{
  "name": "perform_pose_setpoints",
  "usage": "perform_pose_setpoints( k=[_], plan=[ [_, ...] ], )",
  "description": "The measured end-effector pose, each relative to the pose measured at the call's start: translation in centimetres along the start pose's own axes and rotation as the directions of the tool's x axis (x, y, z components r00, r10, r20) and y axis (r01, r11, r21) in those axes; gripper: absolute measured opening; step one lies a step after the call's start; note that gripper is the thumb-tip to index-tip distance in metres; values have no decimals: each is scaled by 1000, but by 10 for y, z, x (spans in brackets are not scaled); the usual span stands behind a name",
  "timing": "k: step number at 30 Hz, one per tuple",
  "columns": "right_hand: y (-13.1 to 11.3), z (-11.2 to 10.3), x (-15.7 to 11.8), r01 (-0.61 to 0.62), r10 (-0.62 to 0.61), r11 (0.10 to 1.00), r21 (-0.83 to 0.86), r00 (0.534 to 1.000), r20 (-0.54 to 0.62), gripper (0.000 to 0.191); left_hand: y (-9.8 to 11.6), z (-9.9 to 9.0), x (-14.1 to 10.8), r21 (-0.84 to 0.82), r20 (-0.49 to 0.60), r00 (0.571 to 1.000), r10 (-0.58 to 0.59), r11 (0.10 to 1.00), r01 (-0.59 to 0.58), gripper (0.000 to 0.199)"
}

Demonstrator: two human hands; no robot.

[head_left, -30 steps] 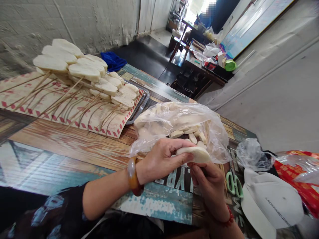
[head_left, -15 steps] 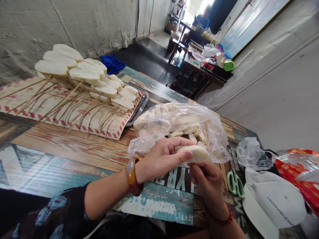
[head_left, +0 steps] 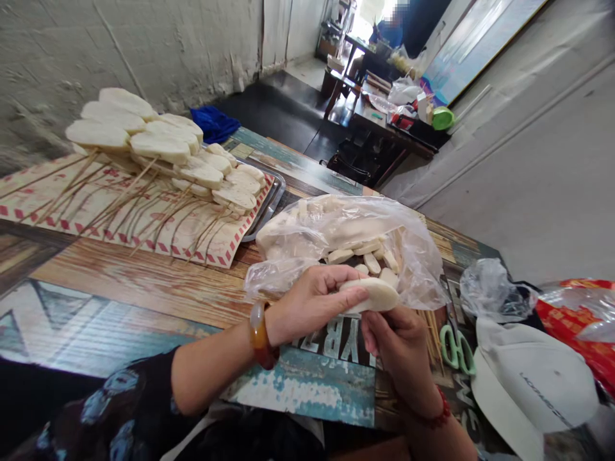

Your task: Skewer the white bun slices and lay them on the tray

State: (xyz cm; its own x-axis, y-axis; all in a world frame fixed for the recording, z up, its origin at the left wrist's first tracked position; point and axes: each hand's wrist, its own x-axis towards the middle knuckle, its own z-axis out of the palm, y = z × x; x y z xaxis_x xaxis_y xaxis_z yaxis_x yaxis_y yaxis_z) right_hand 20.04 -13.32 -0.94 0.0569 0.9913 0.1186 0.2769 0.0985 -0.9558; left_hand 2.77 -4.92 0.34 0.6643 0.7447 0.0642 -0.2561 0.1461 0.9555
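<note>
My left hand holds a white oval slice that looks like rice cake or steamed bun, thumb on top and fingers behind. Just below its lower edge, my right hand is closed in a pinch; whatever lies between its fingertips is hidden. Behind both hands lies a clear plastic bag, its mouth open toward me, with many similar slices inside. To the left, larger oval slices on thin wooden skewers are stacked over printed paper on a metal tray.
Loose skewers and green-handled scissors lie right of my right hand. Farther right are a white cap, a crumpled plastic bag and a red package. A blue cloth sits at the far edge. A person is in the background.
The slice and both hands have shifted very slightly in view, along with a small camera movement. The left hand's grip and the right hand's pinch look the same.
</note>
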Motion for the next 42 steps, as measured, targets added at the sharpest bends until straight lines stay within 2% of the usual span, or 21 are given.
perform_pose_setpoints(
  k=[3,6,9,12,17,20,23,26,28,30,32,34,38,42],
  plan=[
    [4,0,7,61,-62,998,20,998,29,13,-2,-4,3,-99,-99,994,-56,994,46,33],
    [6,1,12,115,-112,990,-83,993,43,15,-6,-10,8,-173,-202,977,-62,985,27,36],
    [6,2,13,99,-96,982,-161,995,24,20,-10,-11,11,-173,-197,980,-40,985,5,33],
    [7,5,13,89,-91,982,-168,996,-3,21,-14,-10,13,-157,-161,986,-29,988,3,31],
    [9,5,18,103,-106,984,-147,994,-15,19,-16,-11,13,-58,-130,991,-34,998,27,32],
    [7,-3,20,119,-126,986,-120,990,-55,17,-11,-18,14,-35,-131,991,0,999,-5,45],
    [4,-18,19,115,-133,987,-116,978,-159,16,-6,-29,18,22,-187,980,71,997,-68,55],
    [3,-33,18,138,-148,989,-52,942,-302,16,-6,-39,22,255,-246,955,166,962,-101,46],
    [4,-42,19,175,-156,984,17,911,-382,16,-10,-44,25,484,-250,940,231,871,-86,38],
    [4,-47,22,206,-157,976,69,887,-435,16,-14,-46,27,695,-210,931,297,715,-72,31],
    [4,-51,25,216,-143,971,107,875,-462,16,-20,-48,29,829,-137,928,347,553,-85,25],
    [4,-52,28,203,-122,970,130,879,-462,17,-25,-49,31,892,-77,926,369,441,-101,23],
    [3,-50,29,184,-112,973,136,902,-417,16,-32,-48,38,961,-48,919,391,268,-63,24],
    [2,-47,28,208,-141,968,141,914,-381,16,-33,-39,45,999,6,928,372,33,-19,32]
  ],
)
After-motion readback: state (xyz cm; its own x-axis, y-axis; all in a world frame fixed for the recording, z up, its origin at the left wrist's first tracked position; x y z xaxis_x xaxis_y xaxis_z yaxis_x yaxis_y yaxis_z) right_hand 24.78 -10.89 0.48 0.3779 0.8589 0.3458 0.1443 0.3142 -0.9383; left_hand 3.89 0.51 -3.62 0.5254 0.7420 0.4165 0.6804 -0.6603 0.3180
